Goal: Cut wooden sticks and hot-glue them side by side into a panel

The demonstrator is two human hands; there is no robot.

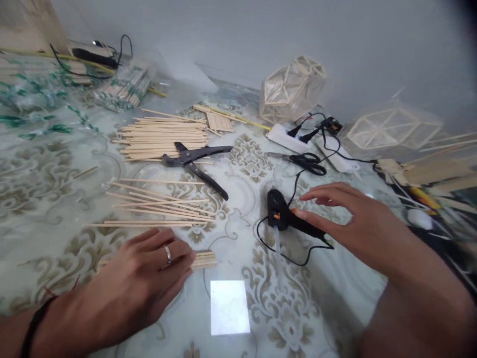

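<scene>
My left hand point(149, 273), with a ring, lies over a flat row of short wooden sticks point(204, 259), its fingers pressed together on them. My right hand point(346, 214) is at the black glue gun point(278, 211), thumb by its orange trigger and fingers spread apart, not wrapped round the handle. A clear glue stick juts from the gun toward me. Loose thin sticks point(160, 201) lie beyond my left hand. Black cutting pliers point(190, 158) rest against a thicker pile of sticks point(164, 134).
Black scissors point(307, 161) and a white power strip point(286, 138) lie behind the glue gun, whose cable loops around it. Stick frames point(292, 89) stand at the back right. Bagged sticks point(124, 84) and plastic wrappers lie at the back left.
</scene>
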